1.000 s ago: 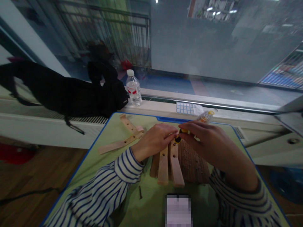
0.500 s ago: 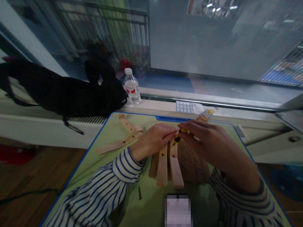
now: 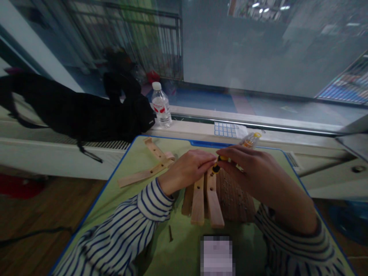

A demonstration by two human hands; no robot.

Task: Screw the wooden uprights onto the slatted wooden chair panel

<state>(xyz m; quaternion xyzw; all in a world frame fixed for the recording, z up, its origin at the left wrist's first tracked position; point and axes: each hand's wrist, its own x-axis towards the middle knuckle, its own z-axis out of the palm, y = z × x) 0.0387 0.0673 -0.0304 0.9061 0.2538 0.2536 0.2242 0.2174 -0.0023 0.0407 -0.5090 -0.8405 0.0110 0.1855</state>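
Observation:
My right hand [image 3: 247, 165] is closed around a small yellow-and-black screwdriver [image 3: 216, 169], tilted over the right bent wooden strip [image 3: 215, 209]. Its tip is by a hole near that strip's upper part. My left hand [image 3: 189, 166] presses closed over the upper ends of the wooden pieces, its fingertips close to the screwdriver and partly hidden. Beside the right strip lies a second drilled wooden strip [image 3: 197, 209]. Both rest on a brown ridged wooden block [image 3: 237, 199]. A loose screw [image 3: 170, 233] lies near my left sleeve.
On the green, blue-edged table [image 3: 126, 207] sits another assembled wooden piece [image 3: 156, 166] at the left. A blurred phone-like object [image 3: 217, 255] is at the front. On the sill are a water bottle [image 3: 161, 107], a black bag [image 3: 86, 115], a sheet [image 3: 225, 130] and a clear packet [image 3: 250, 140].
Hardly anything differs. Both hands keep their places at the wooden strips and the screwdriver stays at the same spot; the view has shifted very slightly.

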